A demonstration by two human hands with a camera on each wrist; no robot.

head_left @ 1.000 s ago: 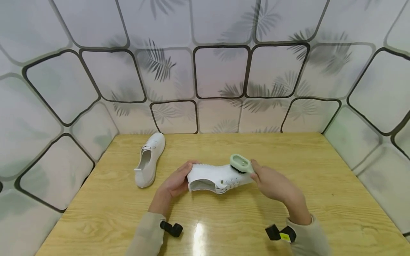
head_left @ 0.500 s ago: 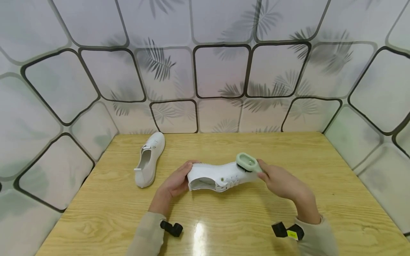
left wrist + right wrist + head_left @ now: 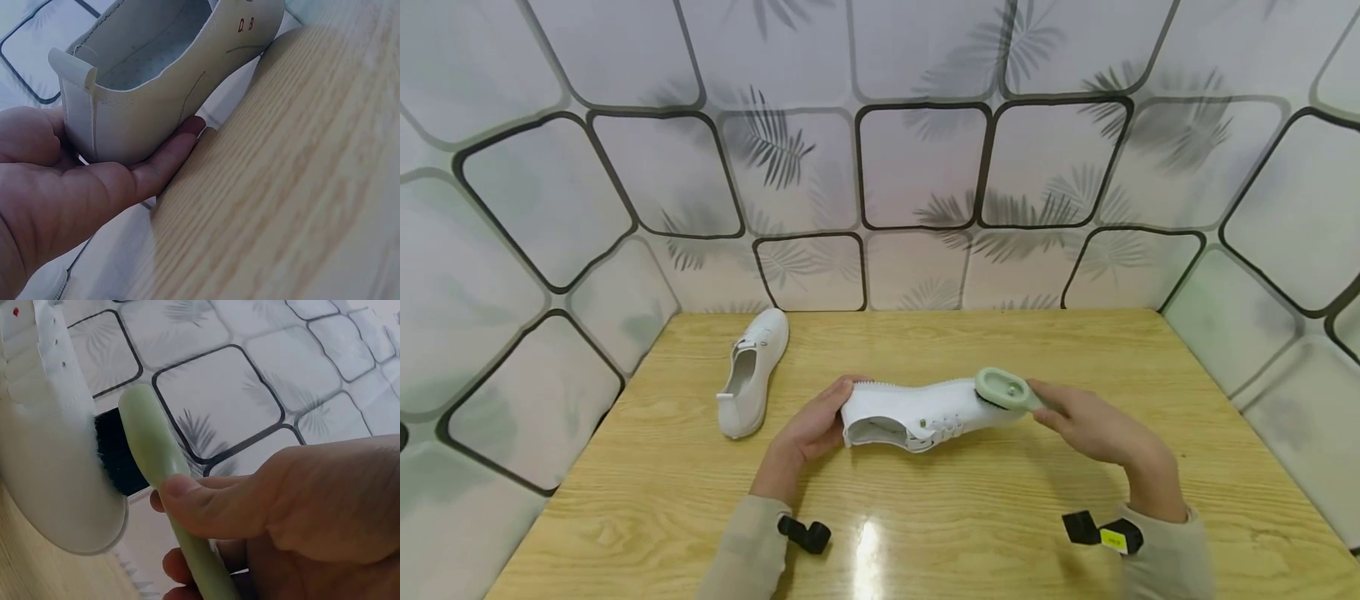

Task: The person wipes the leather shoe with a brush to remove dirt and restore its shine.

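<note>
A white lace-up shoe [image 3: 898,408] is tipped on its side over the table, opening toward me and toe to the right. My left hand [image 3: 815,421] grips it round the heel; in the left wrist view the fingers [image 3: 159,165] run beneath the heel. My right hand [image 3: 1093,423] holds a pale green brush [image 3: 1002,389] by its handle. In the right wrist view the brush's dark bristles [image 3: 119,453] press on the side of the shoe near the toe, with the thumb lying along the handle. The sole faces away from me in the head view.
A second white shoe [image 3: 752,375] stands upright at the back left of the wooden table [image 3: 970,525]. Patterned panels [image 3: 917,167] wall the table in at the back and both sides. A black wrist camera sits on each sleeve.
My right hand has slid the brush rightward along the shoe, from mid-forefoot to the toe end. My left hand and the shoe have hardly moved.
</note>
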